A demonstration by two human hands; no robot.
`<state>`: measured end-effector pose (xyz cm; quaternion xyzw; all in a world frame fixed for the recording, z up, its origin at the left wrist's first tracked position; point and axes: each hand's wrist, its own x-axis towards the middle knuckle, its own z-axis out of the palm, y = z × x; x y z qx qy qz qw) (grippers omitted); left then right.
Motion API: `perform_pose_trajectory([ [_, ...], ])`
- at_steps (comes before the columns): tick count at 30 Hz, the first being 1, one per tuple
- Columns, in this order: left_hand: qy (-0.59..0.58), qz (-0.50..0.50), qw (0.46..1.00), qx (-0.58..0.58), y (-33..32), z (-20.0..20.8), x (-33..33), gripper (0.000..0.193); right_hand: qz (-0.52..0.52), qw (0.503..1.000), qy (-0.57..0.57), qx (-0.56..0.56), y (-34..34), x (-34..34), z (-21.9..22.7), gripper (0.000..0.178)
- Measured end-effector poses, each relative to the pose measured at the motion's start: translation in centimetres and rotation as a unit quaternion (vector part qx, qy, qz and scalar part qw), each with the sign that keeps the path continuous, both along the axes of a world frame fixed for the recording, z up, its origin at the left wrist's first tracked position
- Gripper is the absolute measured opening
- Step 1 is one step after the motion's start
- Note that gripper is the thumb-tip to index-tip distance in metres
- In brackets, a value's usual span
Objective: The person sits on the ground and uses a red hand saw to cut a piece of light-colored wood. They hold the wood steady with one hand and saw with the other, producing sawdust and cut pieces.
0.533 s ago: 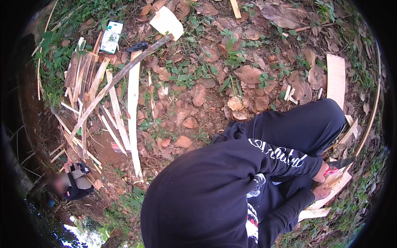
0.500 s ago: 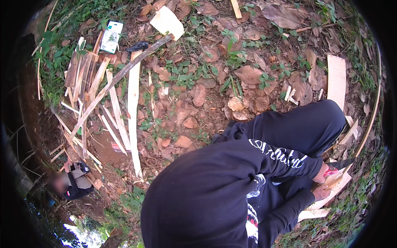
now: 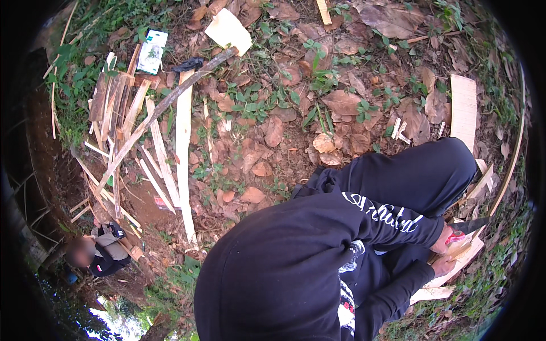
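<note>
At the right, my left hand (image 3: 441, 241) is closed round the red handle of a knife (image 3: 471, 225), its dark blade pointing outward. Just below it, my right hand (image 3: 441, 265) grips a narrow strip of wood (image 3: 461, 250). Under both hands lie pale flat boards (image 3: 470, 260), one over another beside my bent legs. My black sleeves reach across to them, and my shoulder fills the lower middle of the view. The fingers show only in part, and where the blade meets the wood is too small to make out.
A pile of split wood (image 3: 116, 105) lies at left, crossed by a long stick (image 3: 165, 105). Beside it are a long pale plank (image 3: 183, 148) and a white package (image 3: 152, 52). Another person (image 3: 108, 250) sits at lower left. A wide board (image 3: 463, 108) lies beyond my knee.
My hands stay in nearly the same place, with the wood strip tilted slightly differently. The other person's hands have shifted a little.
</note>
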<state>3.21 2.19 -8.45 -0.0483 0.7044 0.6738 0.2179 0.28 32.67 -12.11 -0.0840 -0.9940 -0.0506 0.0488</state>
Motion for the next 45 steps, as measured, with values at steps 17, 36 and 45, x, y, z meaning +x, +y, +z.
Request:
perform_pose_trajectory([
  [17, 0.025, 0.042, 0.999, 0.024, -0.4, -0.4, 0.6, 0.034, -0.155, 0.985, -0.059, 0.038, -4.2, -0.3, 6.4, 0.051],
  [36, 0.007, 0.123, 0.952, 0.279, -3.8, 2.3, 0.1, 0.008, -0.065, 0.993, 0.06, -0.072, -6.2, -1.7, 2.2, 0.028],
  [45, 0.02, -0.033, 0.977, 0.211, -3.6, 4.5, 1.2, 0.015, -0.162, 0.979, -0.048, -0.11, -7.9, -5.7, 4.0, 0.052],
])
